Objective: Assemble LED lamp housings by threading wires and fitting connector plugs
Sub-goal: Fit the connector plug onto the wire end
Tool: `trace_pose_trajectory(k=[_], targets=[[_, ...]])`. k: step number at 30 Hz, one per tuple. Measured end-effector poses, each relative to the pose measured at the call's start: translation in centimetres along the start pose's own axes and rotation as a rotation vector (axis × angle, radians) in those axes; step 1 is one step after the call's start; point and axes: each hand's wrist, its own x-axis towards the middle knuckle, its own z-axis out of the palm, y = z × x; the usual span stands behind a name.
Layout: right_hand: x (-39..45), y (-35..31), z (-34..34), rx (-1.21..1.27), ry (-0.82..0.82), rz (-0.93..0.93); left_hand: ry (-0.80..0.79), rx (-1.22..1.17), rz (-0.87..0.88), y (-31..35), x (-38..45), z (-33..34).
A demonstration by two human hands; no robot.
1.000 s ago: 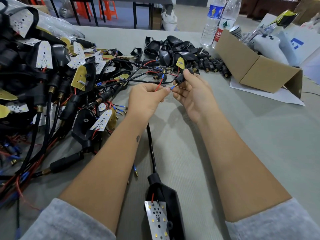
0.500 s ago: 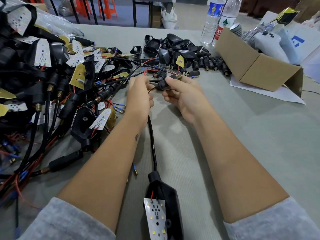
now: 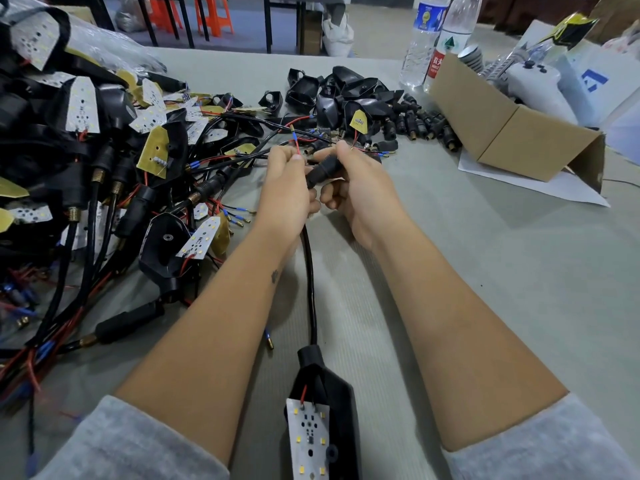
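Observation:
A black lamp housing (image 3: 332,386) with a white LED board (image 3: 308,441) lies near the bottom edge between my forearms. Its black cable (image 3: 310,282) runs up the table into my hands. My right hand (image 3: 360,188) grips a black connector plug (image 3: 323,171) threaded on that cable. My left hand (image 3: 285,188) pinches the red wire (image 3: 296,145), whose blue-sleeved tip sticks up above my fingers. The two hands touch over the middle of the table.
A big tangle of wired housings (image 3: 86,161) fills the left side. Empty black housings (image 3: 343,95) and loose plugs (image 3: 426,124) lie at the back. A cardboard box (image 3: 512,136) and two water bottles (image 3: 436,39) stand back right.
The plug has slid down the wires onto the cable end. The wire tips now stick out above my left fingers, and both hands have shifted slightly nearer to me.

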Motion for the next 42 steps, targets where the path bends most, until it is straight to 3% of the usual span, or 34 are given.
trace_pose_trajectory(k=[3, 8, 20, 31, 42], targets=[[0.2, 0.0, -0.2, 0.064, 0.088, 0.005, 0.135, 0.037, 0.046, 0.1, 0.1, -0.1], [0.4, 0.0, -1.2, 0.243, 0.143, 0.045, 0.217, -0.24, 0.041, 0.8, 0.4, -1.1], [0.3, -0.3, -1.8, 0.506, 0.193, 0.079, -0.01, 0.445, 0.312, -0.2, -0.3, -1.3], [0.3, -0.5, -1.8, 0.525, 0.207, 0.084, -0.033, 0.552, 0.391, 0.1, -0.6, -1.4], [0.3, -0.4, -1.9, 0.504, 0.2, 0.042, -0.012, 0.534, 0.307, -0.1, -0.2, -1.4]])
